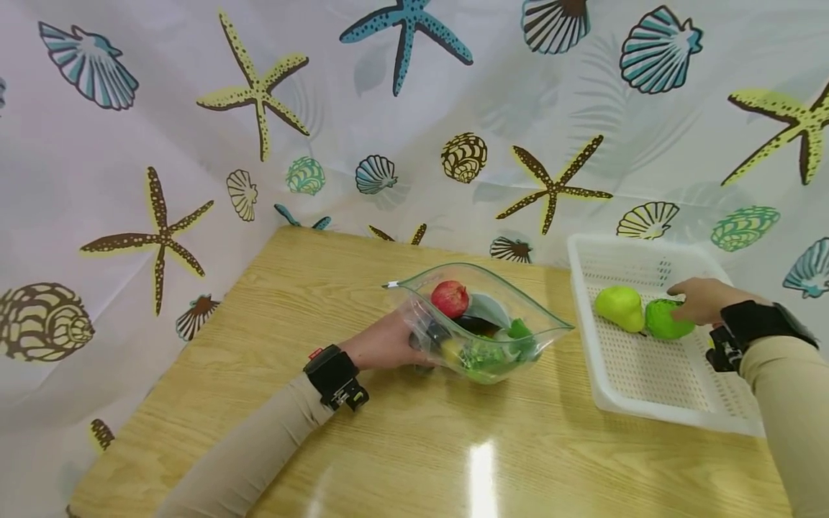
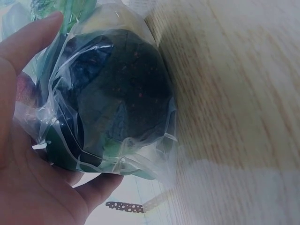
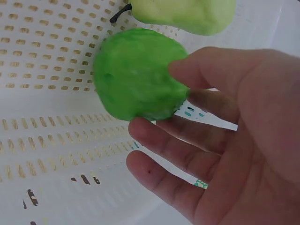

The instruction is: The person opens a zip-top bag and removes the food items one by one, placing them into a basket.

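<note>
On the table stands a clear zip bag [image 1: 512, 368] with its mouth agape. It contains a red pomegranate-like fruit [image 1: 450, 298], a dark eggplant-like item [image 1: 478, 325], leafy greens [image 1: 482, 356] and a dark, rough round item [image 2: 136, 89]. My left hand [image 1: 391, 342] grips the bag's left side around that dark item. At the right, a bumpy green round fruit [image 3: 136, 75] lies in a white basket [image 1: 586, 345] beside a yellow-green pear [image 1: 619, 308]. My right hand [image 1: 702, 301] reaches in at the fruit, thumb over its edge and fingers loosely spread alongside; firm contact is unclear.
The basket's raised, perforated walls surround the right hand. A wooden table [image 1: 259, 324] lies under the bag and basket. Behind it hangs a white curtain [image 1: 401, 129] printed with starfish and shells. Part of a small yellow item shows by the right wrist.
</note>
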A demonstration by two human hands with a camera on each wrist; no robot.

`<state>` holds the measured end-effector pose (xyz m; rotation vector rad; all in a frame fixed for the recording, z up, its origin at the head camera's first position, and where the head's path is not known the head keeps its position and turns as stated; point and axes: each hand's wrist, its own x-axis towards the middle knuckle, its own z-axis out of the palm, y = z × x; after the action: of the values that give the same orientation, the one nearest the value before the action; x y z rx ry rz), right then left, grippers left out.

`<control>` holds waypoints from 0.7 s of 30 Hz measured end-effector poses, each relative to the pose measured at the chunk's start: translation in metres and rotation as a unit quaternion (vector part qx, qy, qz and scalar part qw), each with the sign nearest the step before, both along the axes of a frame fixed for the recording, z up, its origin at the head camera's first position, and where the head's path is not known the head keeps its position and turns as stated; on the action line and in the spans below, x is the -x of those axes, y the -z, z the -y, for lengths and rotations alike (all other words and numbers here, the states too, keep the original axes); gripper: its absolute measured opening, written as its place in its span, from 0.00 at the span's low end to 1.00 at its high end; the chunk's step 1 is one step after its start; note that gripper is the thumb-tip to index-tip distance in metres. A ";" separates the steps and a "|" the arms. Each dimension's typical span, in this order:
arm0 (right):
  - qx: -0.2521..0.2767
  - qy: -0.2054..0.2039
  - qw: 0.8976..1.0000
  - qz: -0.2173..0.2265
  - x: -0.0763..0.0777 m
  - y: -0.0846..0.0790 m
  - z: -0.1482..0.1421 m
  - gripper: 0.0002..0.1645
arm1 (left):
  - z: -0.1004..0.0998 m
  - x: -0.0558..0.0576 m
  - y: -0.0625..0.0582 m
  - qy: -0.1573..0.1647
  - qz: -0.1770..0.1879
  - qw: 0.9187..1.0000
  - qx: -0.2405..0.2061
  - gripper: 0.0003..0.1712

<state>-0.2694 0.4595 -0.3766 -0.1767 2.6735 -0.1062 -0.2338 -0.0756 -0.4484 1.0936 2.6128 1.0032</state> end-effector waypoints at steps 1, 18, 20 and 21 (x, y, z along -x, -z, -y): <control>0.001 -0.003 1.000 0.001 -0.001 0.000 0.000 0.37 | 0.000 0.000 0.000 0.000 -0.002 1.000 0.003 0.60; 0.069 -0.131 0.959 -0.242 -0.048 -0.084 0.120 0.14 | -0.002 0.002 -0.001 0.002 0.008 1.000 0.001 0.55; 0.106 -0.167 0.940 -0.279 -0.059 -0.097 0.148 0.11 | -0.001 0.001 -0.001 -0.001 0.013 1.000 0.004 0.56; 0.126 -0.189 0.928 -0.295 -0.064 -0.103 0.162 0.10 | -0.001 0.001 0.000 -0.003 0.015 1.000 0.006 0.56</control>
<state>-0.2051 0.2978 -0.2735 -0.9342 3.1419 -0.3188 -0.2350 -0.0743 -0.4480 1.0608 2.5969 0.9969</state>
